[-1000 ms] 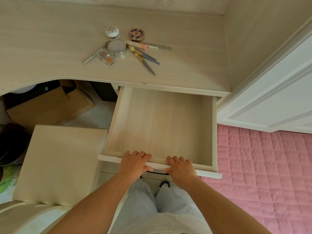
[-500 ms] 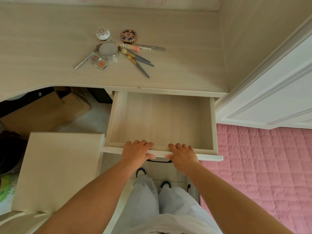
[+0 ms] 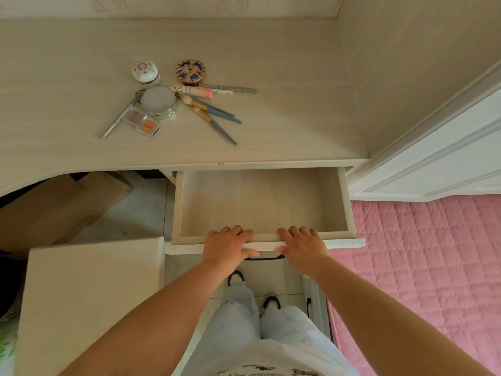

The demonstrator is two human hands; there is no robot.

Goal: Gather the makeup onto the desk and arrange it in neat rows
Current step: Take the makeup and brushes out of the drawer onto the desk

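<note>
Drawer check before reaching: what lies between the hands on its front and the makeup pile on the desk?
In the head view, only the bare drawer floor and bare desk edge.

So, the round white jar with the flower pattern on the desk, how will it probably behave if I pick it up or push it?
The white flowered jar looks glossy, like ceramic or hard plastic, so it may be slippery and could chip if dropped. Its domed lid may lift off if gripped only from the top. It looks squat with a flat base, so a push should slide it, not tip it.
</note>
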